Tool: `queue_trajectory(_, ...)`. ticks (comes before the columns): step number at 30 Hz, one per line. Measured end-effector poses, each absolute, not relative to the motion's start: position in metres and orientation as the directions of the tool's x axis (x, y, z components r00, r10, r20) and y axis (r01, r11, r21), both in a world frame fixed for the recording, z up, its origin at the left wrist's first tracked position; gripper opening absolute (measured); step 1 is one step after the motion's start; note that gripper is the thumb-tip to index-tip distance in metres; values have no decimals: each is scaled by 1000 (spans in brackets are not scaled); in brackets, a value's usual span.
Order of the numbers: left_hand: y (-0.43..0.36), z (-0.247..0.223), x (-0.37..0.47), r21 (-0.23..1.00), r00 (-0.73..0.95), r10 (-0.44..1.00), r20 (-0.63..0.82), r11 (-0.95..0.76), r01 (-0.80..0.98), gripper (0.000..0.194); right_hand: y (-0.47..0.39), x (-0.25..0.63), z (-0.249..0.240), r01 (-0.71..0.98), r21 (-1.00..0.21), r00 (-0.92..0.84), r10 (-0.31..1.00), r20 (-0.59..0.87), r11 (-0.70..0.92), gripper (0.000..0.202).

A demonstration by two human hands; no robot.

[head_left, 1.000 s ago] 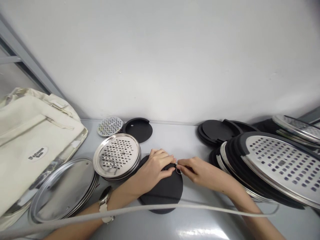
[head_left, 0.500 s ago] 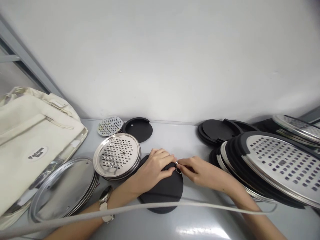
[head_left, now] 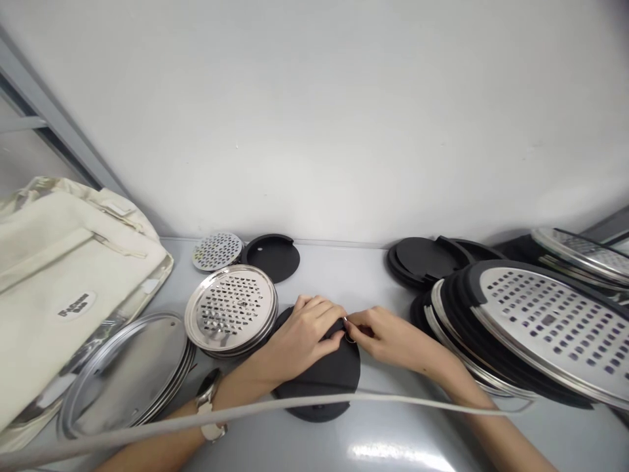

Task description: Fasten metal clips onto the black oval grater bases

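A round black disc lies on the grey table in front of me. My left hand rests over its upper part, thumb and fingers closed round a small raised black piece at its far edge. Whether this piece is part of the disc, I cannot tell. Just to the right, my right hand pinches a small metal ring against the end of that black piece. The fingertips of both hands nearly meet there, and they hide part of the ring.
Left are stacked metal grater plates, plain metal discs and a cream bag. Black round holders lie by the wall, with more farther right. A large perforated plate stack stands right. A pale cord crosses in front.
Both hands keep their hold at almost the same spot. The right fingertips have shifted slightly left, closer to the black piece. The view has tilted a little.
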State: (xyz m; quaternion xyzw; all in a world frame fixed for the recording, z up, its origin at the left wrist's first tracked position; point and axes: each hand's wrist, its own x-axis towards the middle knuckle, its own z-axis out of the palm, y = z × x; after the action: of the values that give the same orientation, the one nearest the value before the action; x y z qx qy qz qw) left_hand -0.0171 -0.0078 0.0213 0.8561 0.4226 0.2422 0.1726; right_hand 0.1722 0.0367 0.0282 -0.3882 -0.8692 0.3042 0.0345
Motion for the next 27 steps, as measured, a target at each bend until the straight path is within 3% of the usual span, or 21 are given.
queue_trajectory(7, -8, 20, -18, 461, 492, 827, 273, -561, 688, 17, 35, 172, 33, 624, -601, -679, 728, -100, 499, 25)
queue_trajectory(16, -8, 20, -18, 436, 500, 817, 288, -576, 691, 14, 33, 172, 35, 644, -583, -684, 714, -148, 496, 22)
queue_trajectory(27, -9, 16, -17, 435, 473, 818, 329, -575, 693, 16, 34, 173, 36, 621, -582, -712, 688, -138, 525, 30)
